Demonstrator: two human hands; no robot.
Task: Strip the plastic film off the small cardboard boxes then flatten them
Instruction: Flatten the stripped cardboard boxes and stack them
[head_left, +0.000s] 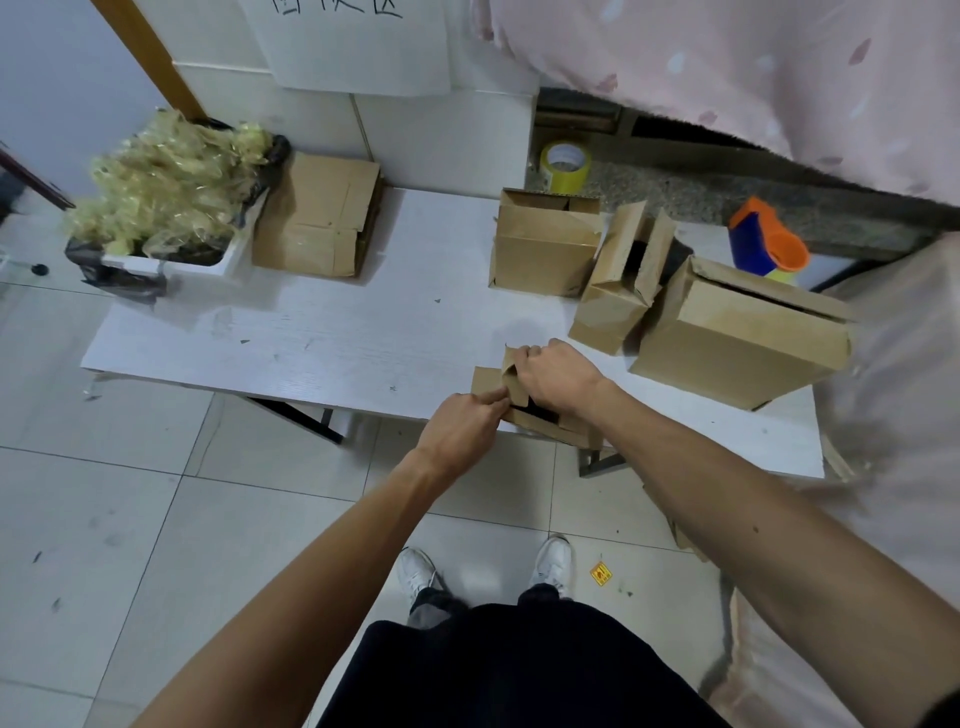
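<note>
Near-edge box (543, 423) is being flattened, its flap being pinched by left hand (462, 426) and gripped by right hand (556, 379) (three boxes (613, 296) are waiting, right; flattened stack (319, 215), far left).

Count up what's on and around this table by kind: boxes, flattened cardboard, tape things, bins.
box being handled: 1
other open boxes: 3
stack of flattened cardboard: 1
yellow tape roll: 1
blue and orange tape dispenser: 1
bin of stripped plastic film: 1
Total: 8
</note>
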